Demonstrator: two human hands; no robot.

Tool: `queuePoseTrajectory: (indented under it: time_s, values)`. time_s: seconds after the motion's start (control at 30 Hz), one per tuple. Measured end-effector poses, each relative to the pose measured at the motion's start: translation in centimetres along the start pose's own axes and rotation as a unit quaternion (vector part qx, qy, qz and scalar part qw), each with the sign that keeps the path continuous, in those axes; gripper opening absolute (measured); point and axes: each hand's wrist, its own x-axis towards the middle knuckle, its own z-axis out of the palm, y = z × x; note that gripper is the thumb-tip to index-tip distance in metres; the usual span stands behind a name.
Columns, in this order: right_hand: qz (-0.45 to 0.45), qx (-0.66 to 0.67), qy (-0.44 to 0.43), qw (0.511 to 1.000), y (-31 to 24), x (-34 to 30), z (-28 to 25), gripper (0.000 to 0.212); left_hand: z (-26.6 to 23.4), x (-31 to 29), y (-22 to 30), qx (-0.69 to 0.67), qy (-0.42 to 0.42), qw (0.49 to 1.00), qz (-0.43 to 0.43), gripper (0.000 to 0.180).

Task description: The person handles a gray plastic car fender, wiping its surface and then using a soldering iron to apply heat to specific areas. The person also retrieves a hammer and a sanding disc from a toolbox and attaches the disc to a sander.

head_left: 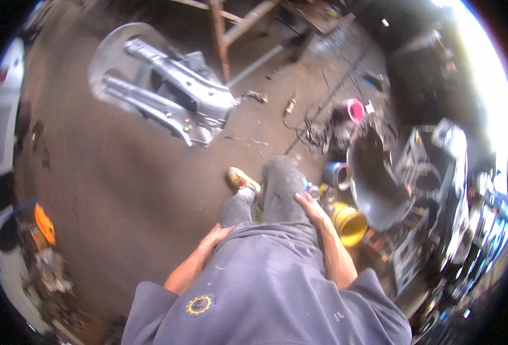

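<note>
My left hand (215,234) rests on my left upper thigh, its fingers lying flat against the grey trousers (282,187). Against my raised right thigh lies my right hand (311,208), the fingers stretched along the cloth. I see nothing held in either one. Just beyond the right hand, down on the floor, are a yellow bucket (350,224), a blue tin (335,173) and some small cans. A silver-grey metal frame with two long rails (170,86) lies ahead to the left, apart from both hands.
Under the rails is a pale round-edged panel (100,63). A rusty stand (219,40) rises ahead. Cables (314,135), a pink-rimmed container (354,109) and a curved grey panel (374,178) lie to the right. At far left are a white vehicle (1,126) and an orange object (44,224).
</note>
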Motion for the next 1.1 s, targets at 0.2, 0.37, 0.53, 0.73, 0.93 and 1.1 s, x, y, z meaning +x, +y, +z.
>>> queuePoseTrajectory:
  time_s: [0.2, 0.37, 0.53, 0.73, 0.93, 1.1]
  values:
    - [0.106, 0.068, -0.099, 0.987, 11.2, 2.7, 8.4, 0.090, -4.3, -0.8, -2.8, 0.108, 0.015, 0.994, -0.009, 0.099]
    - [0.192, 0.143, -0.110, 0.965, 19.6, 0.6, 18.2, 0.085, -6.4, -0.1, -5.7, 0.188, -0.004, 0.982, 0.033, 0.099]
    - [0.169, 0.206, -0.081, 0.960, 27.0, -3.4, 27.7, 0.087, -5.5, -2.8, -6.4, 0.232, 0.032, 0.971, 0.041, 0.101]
    - [0.151, 0.407, -0.026, 0.901, 32.9, -11.7, 35.9, 0.083, -3.4, -4.2, -10.0, 0.314, 0.053, 0.938, 0.138, 0.108]
    - [0.144, 0.613, 0.033, 0.776, 37.7, -18.6, 47.0, 0.080, -1.8, -5.8, -11.9, 0.485, 0.037, 0.863, 0.137, 0.105]
    - [0.120, 0.707, 0.012, 0.697, 43.1, -16.5, 57.2, 0.078, -3.0, -6.4, -14.0, 0.534, 0.043, 0.834, 0.134, 0.105]
